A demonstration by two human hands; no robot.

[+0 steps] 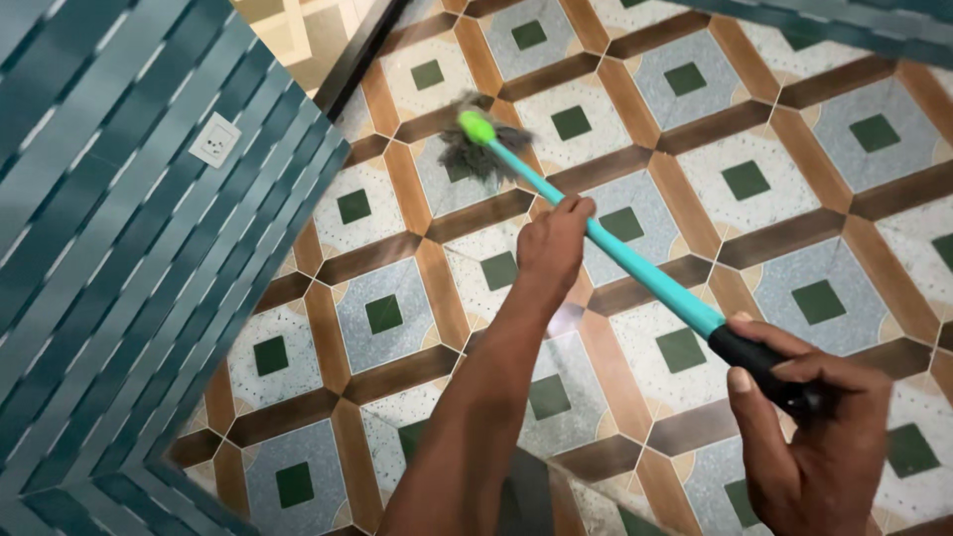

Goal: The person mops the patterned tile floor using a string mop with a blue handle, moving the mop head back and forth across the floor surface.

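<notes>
Patterned floor tiles (754,179), mop (475,139) mid-stroke.
Your left hand (551,248) and right hand (809,417) both grip the teal handle (645,273); next, pull back evenly.

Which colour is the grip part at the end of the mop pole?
Black, on the teal mop pole's black grip under the right hand; head view shows it best.

**A count of what is in view**

There is one mop (596,233), made up of one teal pole, one black grip, one green collar and one grey head of strands. Two hands are on it: one left hand (552,246) midway along the pole and one right hand (814,417) on the black grip. One white wall socket (214,140) sits on the teal tiled wall (109,248). One patterned tile floor (794,169) fills the rest.
</notes>
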